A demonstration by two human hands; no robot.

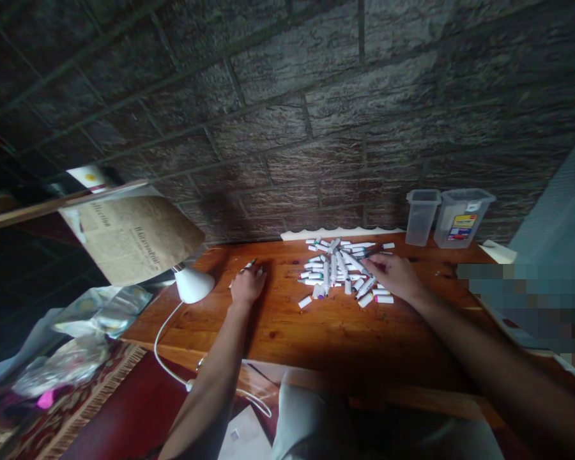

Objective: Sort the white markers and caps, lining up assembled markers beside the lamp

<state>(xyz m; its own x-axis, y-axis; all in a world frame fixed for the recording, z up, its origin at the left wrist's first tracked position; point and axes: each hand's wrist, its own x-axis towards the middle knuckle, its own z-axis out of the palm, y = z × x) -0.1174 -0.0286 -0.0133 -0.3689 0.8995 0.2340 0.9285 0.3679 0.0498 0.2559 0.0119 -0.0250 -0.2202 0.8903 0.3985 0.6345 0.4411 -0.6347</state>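
heap of white markers [338, 265], mixed coloured caps, lying flat; one green-tipped marker [250, 262] apart at left.

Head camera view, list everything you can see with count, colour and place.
table: one, orange-brown wood, centre
markers: a pile, too many to count, white with coloured ends, table back centre
single marker: one, pale with dark tip, left of the pile
tubs: two, clear plastic, table back right
lamp: one, white, table left edge
cord: one, white, hanging from the lamp
newspaper: one, tan, above the lamp
wall: dark grey brick, behind table
rug: one, red patterned, floor lower left
left hand: on table, fingertips at the single marker
right hand: on the pile's right edge
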